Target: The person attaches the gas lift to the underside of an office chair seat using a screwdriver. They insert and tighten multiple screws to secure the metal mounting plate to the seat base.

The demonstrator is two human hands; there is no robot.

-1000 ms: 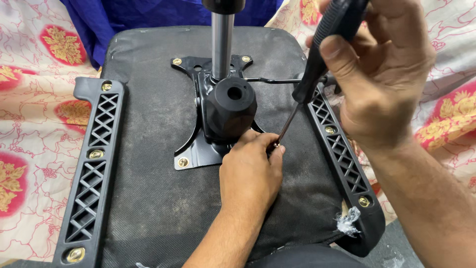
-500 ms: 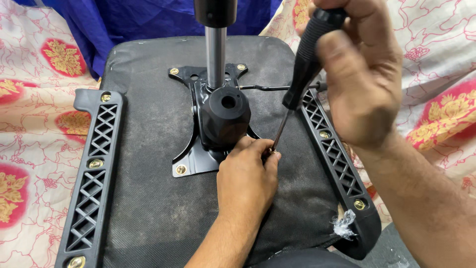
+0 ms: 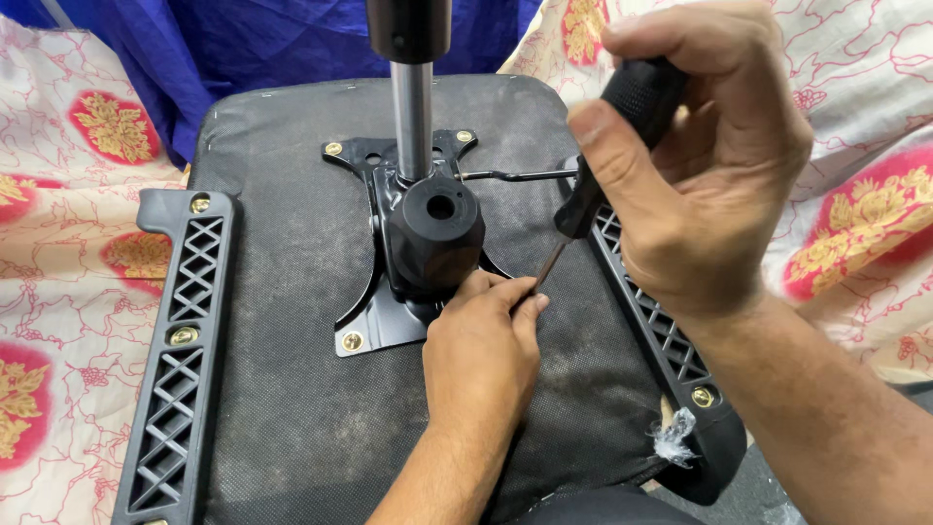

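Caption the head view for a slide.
Right hand drives a screwdriver into the chair plate; left hand steadies its tip.

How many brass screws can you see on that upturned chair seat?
6: two at the metal plate's top corners, one at its lower left, two on the left bracket, one on the right. Hands may hide more.

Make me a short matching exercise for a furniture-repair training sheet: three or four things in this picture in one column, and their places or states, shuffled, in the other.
Things:
1. screwdriver
2. left hand
3. lattice bracket
4. gas-lift cylinder

Places or states:
A. rises from the black mechanism
B. gripped in the right hand
C. screwed along the seat's left edge
D. fingertips at the screwdriver's tip

Pairs: 1-B, 2-D, 3-C, 4-A
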